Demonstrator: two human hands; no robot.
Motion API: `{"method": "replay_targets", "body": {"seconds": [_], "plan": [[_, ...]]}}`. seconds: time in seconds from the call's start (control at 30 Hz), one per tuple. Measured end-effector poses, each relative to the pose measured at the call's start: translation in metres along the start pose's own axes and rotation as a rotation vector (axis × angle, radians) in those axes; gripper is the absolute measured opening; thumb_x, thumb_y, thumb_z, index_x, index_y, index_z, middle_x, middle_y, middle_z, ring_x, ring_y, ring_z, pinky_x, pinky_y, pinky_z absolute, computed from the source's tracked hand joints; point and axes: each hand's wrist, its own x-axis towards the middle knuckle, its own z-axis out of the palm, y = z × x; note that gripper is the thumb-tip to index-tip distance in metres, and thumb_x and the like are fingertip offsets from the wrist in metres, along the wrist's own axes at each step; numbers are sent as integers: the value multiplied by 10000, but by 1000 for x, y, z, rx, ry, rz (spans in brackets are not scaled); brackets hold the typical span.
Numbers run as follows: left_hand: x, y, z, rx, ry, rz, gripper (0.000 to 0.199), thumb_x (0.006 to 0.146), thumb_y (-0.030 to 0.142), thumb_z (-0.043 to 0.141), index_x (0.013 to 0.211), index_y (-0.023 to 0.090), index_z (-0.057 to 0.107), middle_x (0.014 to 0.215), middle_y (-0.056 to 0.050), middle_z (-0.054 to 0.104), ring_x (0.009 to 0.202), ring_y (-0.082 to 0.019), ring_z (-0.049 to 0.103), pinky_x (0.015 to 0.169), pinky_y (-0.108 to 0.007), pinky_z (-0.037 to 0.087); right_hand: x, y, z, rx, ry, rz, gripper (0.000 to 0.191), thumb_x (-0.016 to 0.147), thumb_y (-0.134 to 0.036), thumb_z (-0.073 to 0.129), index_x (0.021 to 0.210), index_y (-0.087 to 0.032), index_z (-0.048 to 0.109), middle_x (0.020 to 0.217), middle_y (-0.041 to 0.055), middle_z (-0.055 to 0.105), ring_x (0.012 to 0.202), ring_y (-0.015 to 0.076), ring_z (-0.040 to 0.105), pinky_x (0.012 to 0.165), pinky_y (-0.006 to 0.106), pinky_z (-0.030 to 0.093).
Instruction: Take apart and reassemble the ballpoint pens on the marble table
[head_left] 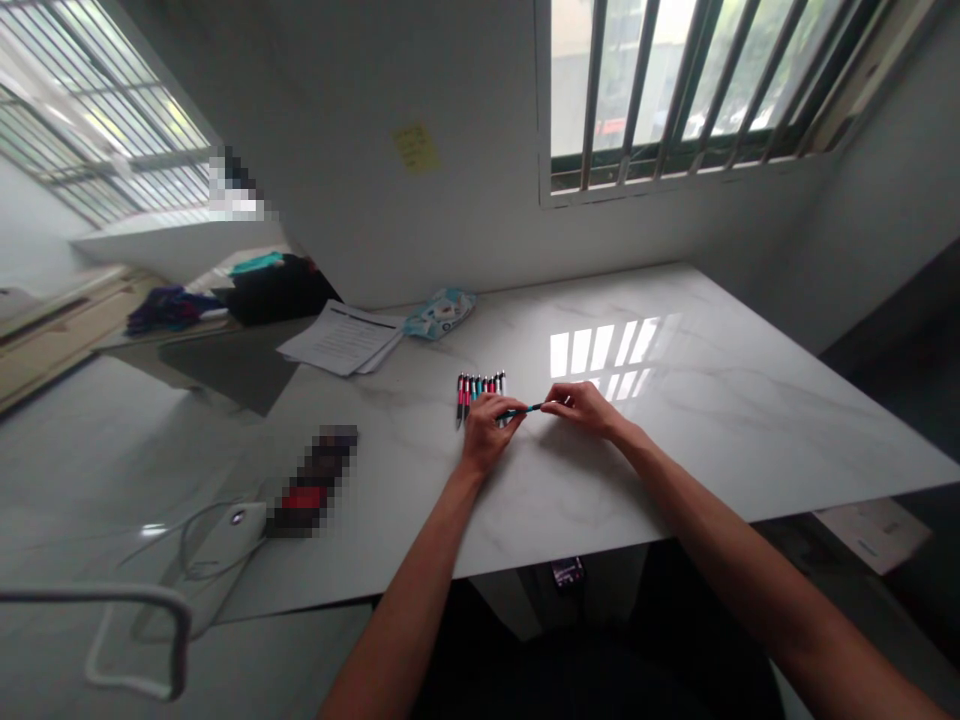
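Note:
Between my two hands a teal-and-black pen (pixel 534 407) lies level, just above the white marbled table (pixel 615 500). The fingers of my left hand (pixel 489 430) are closed around its left part. At its right end, my right hand (pixel 581 405) pinches the tip between thumb and fingers. Just behind my left hand a row of several pens (pixel 469 385) lies side by side, in red, teal, black and white. My left hand hides the lower ends of most of them.
Printed papers (pixel 345 338) and a blue-and-white wipes packet (pixel 441 314) lie at the back. To the left are a white power bank-like device (pixel 229 535) with a cable and a blurred dark-and-red item (pixel 315 485). The table's front edge is close to my body.

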Motion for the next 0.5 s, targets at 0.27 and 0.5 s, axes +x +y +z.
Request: {"method": "replay_targets", "body": {"seconds": [0.27,0.5], "plan": [[0,-2,1,4,2,-10,90,892,248,775,971,278,806,944,-27,799,961,-245,657,911,-416,513,1,5,8,114,69,13,344,850,-528,748,906,-188,742,815,32,737,689,151,610,611,248,437],[0,-1,2,32,19,-4,71,888,252,775,948,274,806,927,-26,798,940,-241,662,907,-407,515,2,10,12,18,93,43,430,937,-554,623,795,-174,766,633,8,666,572,128,526,565,255,375]]}}
